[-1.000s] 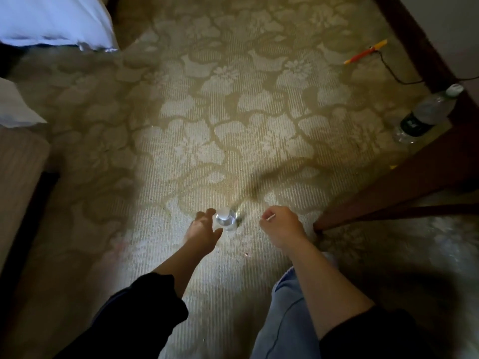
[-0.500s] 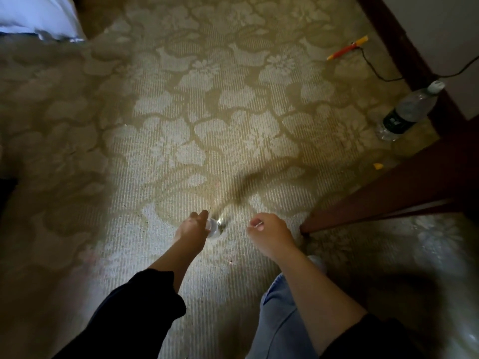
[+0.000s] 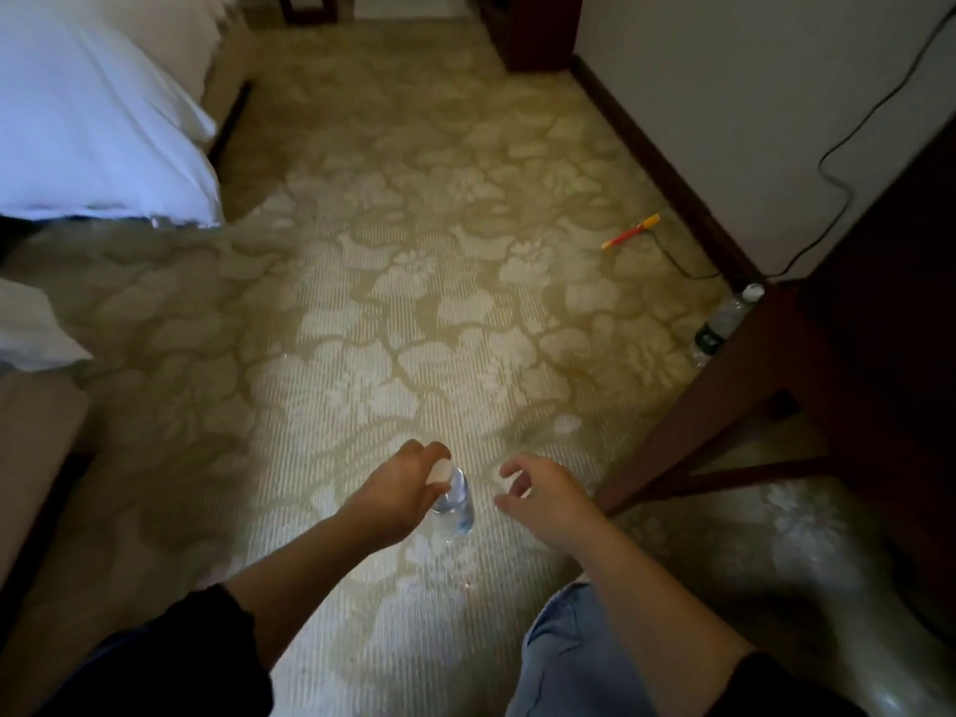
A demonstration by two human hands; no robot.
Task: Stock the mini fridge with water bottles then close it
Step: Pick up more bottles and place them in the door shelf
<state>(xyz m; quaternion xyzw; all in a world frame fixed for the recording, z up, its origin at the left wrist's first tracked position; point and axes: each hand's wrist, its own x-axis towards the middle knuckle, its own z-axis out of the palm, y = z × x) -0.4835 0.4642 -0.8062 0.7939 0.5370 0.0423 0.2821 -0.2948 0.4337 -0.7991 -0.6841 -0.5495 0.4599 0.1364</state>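
The small clear plastic water bottle (image 3: 454, 501) is glossy and see-through, catching the light. Under it, the beige floral carpet (image 3: 439, 313) is matt with a ribbed, corded pile that looks rough. The white bed linen (image 3: 93, 121) is soft, matt cloth. The dark reddish-brown wooden furniture panel (image 3: 724, 385) looks smooth with a faint satin sheen. By the wall lies a second clear plastic bottle with a dark label (image 3: 721, 323), shiny too. The light blue denim trouser leg (image 3: 569, 664) is coarse, matt cloth.

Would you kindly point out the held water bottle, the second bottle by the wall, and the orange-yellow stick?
held water bottle (image 3: 455, 505): head view, clear body below the cap.
second bottle (image 3: 726, 316): head view, clear upper body.
orange-yellow stick (image 3: 628, 232): head view, orange middle.
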